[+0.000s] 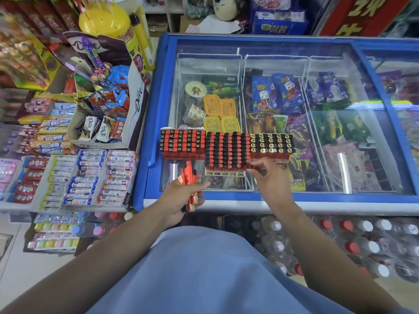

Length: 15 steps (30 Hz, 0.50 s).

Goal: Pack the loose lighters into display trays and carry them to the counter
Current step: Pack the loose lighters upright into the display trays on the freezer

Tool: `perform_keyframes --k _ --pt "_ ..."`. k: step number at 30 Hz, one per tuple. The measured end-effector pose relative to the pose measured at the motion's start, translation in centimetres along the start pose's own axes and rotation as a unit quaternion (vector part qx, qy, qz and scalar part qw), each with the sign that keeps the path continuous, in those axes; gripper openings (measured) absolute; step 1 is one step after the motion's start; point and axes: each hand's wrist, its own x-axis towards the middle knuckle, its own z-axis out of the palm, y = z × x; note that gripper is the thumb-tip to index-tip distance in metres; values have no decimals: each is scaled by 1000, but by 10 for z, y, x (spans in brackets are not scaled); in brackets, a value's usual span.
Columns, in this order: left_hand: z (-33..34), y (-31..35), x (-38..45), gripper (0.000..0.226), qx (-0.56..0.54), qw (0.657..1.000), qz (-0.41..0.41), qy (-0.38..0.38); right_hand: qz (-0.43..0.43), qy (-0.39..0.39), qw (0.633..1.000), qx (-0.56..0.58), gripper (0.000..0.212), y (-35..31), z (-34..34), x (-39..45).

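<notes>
Now slotting lighters [189, 184] into the tray [226, 152].
My left hand [181, 198] grips a light, slick bunch; my right hand [269, 175] pinches one by its body.

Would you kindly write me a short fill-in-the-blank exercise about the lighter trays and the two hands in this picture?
1. ____ display trays of lighters stand side by side on the freezer lid.
2. The left hand grips a bunch of loose ____ lighters.
3. The right hand pinches a lighter at the near right corner of the ____ tray.
4. The lighters in the right tray have black and ____ tops.

Missing words: three; red; middle; gold
</notes>
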Motion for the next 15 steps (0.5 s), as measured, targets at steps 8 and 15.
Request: perform_keyframes --k 8,15 --pt "-2 -3 -1 39 10 1000 1 -11 -130 66 981 -130 25 22 27 1" --pt "1 -5 -10 38 86 995 24 -35 -97 98 990 -21 31 -28 13 -15"
